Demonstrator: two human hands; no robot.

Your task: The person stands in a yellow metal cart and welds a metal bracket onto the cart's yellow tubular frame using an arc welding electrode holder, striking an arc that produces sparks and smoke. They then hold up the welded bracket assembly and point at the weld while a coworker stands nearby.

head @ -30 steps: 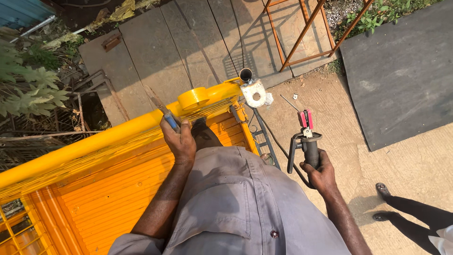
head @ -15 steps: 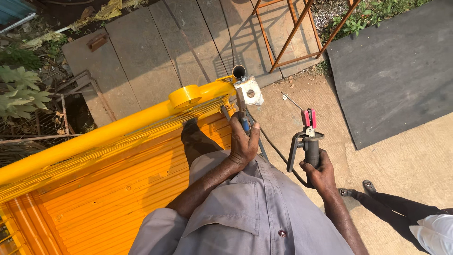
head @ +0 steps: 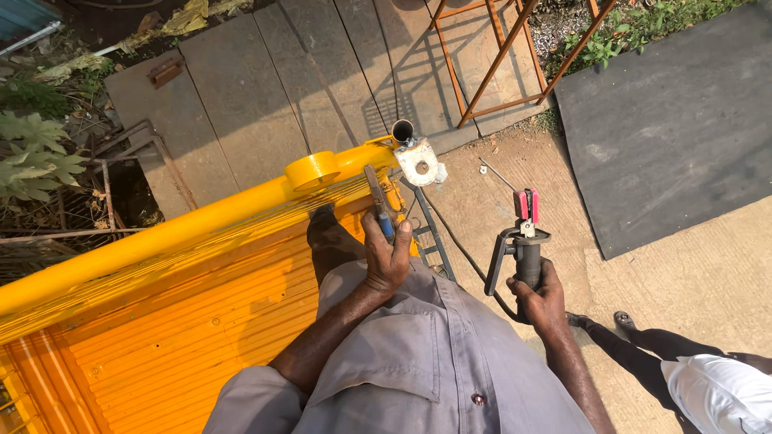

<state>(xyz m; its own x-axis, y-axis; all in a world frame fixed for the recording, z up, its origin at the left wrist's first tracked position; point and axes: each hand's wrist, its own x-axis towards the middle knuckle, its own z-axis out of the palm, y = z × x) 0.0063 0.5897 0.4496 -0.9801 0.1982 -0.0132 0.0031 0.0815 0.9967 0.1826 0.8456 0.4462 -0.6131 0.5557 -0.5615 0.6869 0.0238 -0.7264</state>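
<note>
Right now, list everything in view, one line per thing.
gate: one, yellow-orange corrugated panel with round top rail, left and centre
steel pipe post: one, grey, open-topped, at the gate's end
pliers: one, blue-handled, against the gate's end
welding electrode holder: one, black with red jaw covers, right of the gate
metal frame: one, rust-orange, top centre
dark slab: one, grey, upper right
another person's legs: lower right
left hand: grips the pliers
right hand: grips the welding electrode holder
</note>
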